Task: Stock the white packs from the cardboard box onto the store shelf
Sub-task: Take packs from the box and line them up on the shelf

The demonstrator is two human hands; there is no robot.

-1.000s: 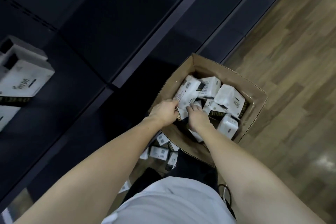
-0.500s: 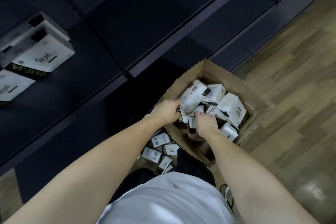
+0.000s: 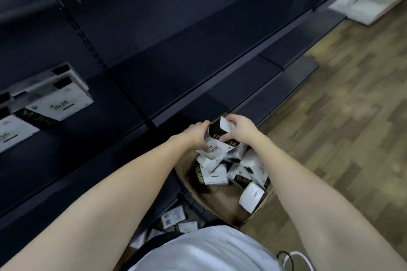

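Shelved packs [image 3: 47,103]: white packs with a black band are already sitting on the store shelf [image 3: 198,55], out at 9 o'clock from the hands; the dark board beside them is lying bare.
Left hand [image 3: 197,136]: it is gripping the left end of the lifted packs [image 3: 217,138], thumb on the printed face and fingers curled behind.
Lifted packs: at least 2 white packs are being held together between both hands, above the far end of the cardboard box [image 3: 222,202] and near the shelf's front edge; I cannot tell the exact count.
Right hand [image 3: 241,131]: it is clamping the right end of the same bundle, fingertips curling over the top corner at 12 o'clock.
Loose packs [image 3: 251,197]: several more are lying jumbled in the box, at 6 o'clock from the hands.
Floor packs [image 3: 174,218]: a few are lying outside the box at 7 o'clock, partly hidden by the person's white shirt.
Handling: the packs are looking light and soft, likely film-wrapped, so they are probably yielding under the squeeze and somewhat slippery.
Hold: pressing inward on the short ends, as both hands are doing, seems the safest way to keep stacked packs from sliding apart.
Stage: the bundle is not yet reaching the shelf.
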